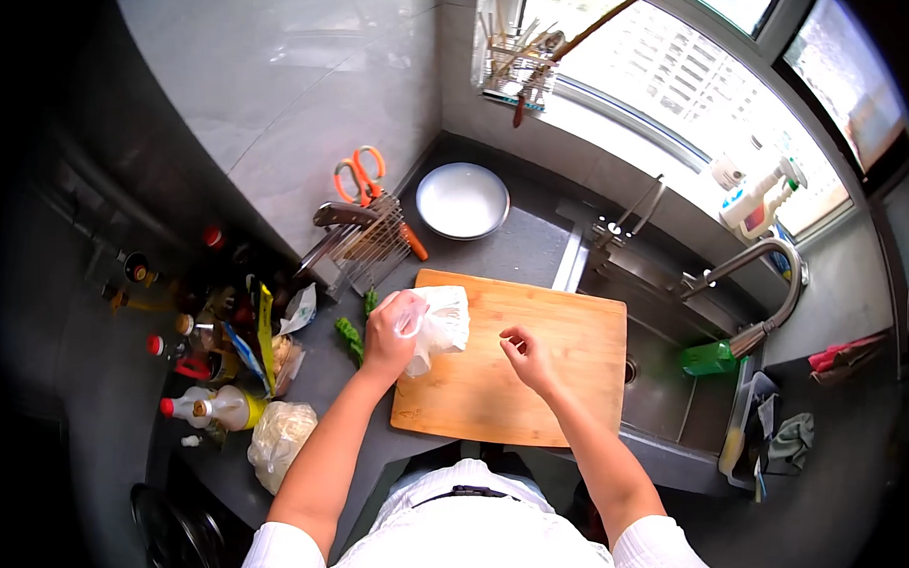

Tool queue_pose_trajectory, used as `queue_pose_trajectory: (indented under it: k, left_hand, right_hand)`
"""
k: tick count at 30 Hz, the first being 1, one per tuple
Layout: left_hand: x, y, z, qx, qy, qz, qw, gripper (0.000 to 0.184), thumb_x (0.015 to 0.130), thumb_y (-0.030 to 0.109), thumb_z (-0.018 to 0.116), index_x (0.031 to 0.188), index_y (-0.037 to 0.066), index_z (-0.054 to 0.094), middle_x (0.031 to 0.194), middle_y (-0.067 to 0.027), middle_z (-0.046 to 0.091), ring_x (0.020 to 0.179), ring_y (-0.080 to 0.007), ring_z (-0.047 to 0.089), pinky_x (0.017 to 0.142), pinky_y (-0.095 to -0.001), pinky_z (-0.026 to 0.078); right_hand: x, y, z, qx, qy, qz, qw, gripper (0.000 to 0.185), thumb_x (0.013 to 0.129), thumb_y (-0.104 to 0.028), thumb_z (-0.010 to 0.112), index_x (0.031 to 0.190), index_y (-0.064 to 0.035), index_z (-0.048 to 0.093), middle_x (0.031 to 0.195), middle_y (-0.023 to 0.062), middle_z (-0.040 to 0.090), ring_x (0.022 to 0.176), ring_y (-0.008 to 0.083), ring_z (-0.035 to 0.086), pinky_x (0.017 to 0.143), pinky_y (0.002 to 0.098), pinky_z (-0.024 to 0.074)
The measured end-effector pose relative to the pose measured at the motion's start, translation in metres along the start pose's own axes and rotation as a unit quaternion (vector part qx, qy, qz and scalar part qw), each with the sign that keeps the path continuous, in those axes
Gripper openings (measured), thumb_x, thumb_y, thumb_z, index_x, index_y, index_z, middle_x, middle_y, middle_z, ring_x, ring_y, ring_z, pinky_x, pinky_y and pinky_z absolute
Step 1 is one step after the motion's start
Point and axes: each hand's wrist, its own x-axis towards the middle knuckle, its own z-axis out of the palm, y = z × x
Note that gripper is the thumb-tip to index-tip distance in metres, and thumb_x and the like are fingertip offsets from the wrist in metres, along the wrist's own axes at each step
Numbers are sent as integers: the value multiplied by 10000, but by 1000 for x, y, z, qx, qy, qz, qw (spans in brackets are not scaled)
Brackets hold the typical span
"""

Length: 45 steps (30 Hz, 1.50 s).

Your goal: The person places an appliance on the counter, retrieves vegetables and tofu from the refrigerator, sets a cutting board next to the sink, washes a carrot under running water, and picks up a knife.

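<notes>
A wooden cutting board (531, 387) lies on the dark counter in front of me. My left hand (391, 332) is closed on a thin see-through plastic bag (427, 355) at the board's left side. Something white and blocky (451, 314) shows in or under the bag; its kind is not clear. My right hand (528, 359) hovers over the middle of the board, fingers loosely curled and a little apart, with nothing seen in them. Beside my left hand, partly covered by it, are wrinkled green peppers or similar vegetables (349, 338).
Behind the board stands a white bowl (463, 200). A wire rack (371, 241) holds knives and orange-handled scissors (360, 176). Bottles (232, 408) and a tied bag (282, 443) crowd the left. To the right is the sink (661, 391) with its faucet (774, 315).
</notes>
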Motion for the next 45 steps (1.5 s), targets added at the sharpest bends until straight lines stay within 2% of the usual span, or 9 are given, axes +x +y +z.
queue_pose_trajectory:
  k: [10, 16, 20, 24, 25, 34, 40, 42, 45]
  left_hand:
    - [20, -30, 105, 45, -108, 31, 993, 170, 805, 95, 666, 882, -31, 581, 796, -204, 612, 749, -357, 610, 673, -400, 477]
    - [16, 37, 127, 119, -135, 137, 974, 401, 732, 115, 692, 1113, 116, 569, 1317, -133, 436, 1237, -349, 387, 1021, -459, 286]
    - [6, 73, 169, 111, -195, 217, 950, 444, 742, 111, 697, 1166, 134, 567, 1359, -131, 427, 1294, -351, 354, 1044, -471, 262]
    - [-12, 71, 207, 107, -258, 205, 938, 416, 764, 96, 680, 1164, 136, 575, 1342, -125, 456, 1289, -343, 381, 1030, -478, 298]
    - [-18, 67, 216, 111, -272, 192, 936, 413, 767, 91, 676, 1165, 135, 576, 1334, -123, 466, 1286, -342, 388, 1027, -478, 306]
    - [-40, 61, 301, 154, -292, 124, 936, 407, 784, 91, 649, 1184, 114, 579, 1297, -120, 508, 1239, -330, 444, 1003, -453, 357]
    - [-36, 76, 344, 133, -302, 119, 936, 380, 779, 64, 658, 1154, 96, 606, 1270, -156, 536, 1165, -346, 505, 950, -415, 430]
    - [-32, 76, 356, 125, -303, 125, 937, 388, 789, 60, 650, 1171, 102, 602, 1279, -166, 537, 1145, -345, 524, 941, -405, 442]
    - [-22, 88, 378, 104, -285, 135, 943, 416, 808, 54, 630, 1217, 113, 583, 1295, -176, 532, 1149, -338, 529, 959, -398, 437]
  right_hand:
    - [-22, 24, -41, 23, 86, 46, 995, 136, 856, -158, 664, 891, -27, 671, 692, 72, 658, 602, 144, 595, 576, 284, 469]
    - [-54, 51, -75, 2, 206, 91, 974, 220, 890, -215, 635, 979, -16, 660, 803, 90, 668, 683, 139, 612, 600, 276, 477]
    - [-72, 123, -121, -215, 379, 61, 898, 381, 915, -291, 585, 1192, -30, 579, 1131, 169, 622, 1075, 269, 584, 911, 338, 445]
    - [-75, 161, -156, 91, 146, 254, 952, 607, 937, -426, 471, 1338, 29, 441, 1344, 257, 473, 1265, 374, 447, 1054, 400, 349]
    - [-72, 163, -153, 0, 128, 278, 952, 671, 929, -475, 456, 1357, 40, 408, 1353, 278, 451, 1286, 376, 422, 1063, 389, 340]
    - [-71, 155, -149, 96, -12, 196, 976, 742, 913, -480, 515, 1411, 37, 325, 1355, 250, 474, 1281, 317, 454, 1061, 351, 344]
    - [-72, 175, -181, 108, 118, 153, 975, 565, 845, -285, 648, 1310, -7, 488, 1175, 211, 615, 1055, 302, 613, 904, 364, 475]
    - [-65, 169, -214, 145, 127, 195, 962, 350, 824, -131, 643, 1143, 2, 584, 865, 100, 692, 783, 196, 662, 699, 318, 512]
    - [-54, 166, -240, 82, 187, 129, 970, 362, 788, -65, 616, 1146, -16, 590, 908, 106, 680, 819, 219, 653, 722, 330, 511]
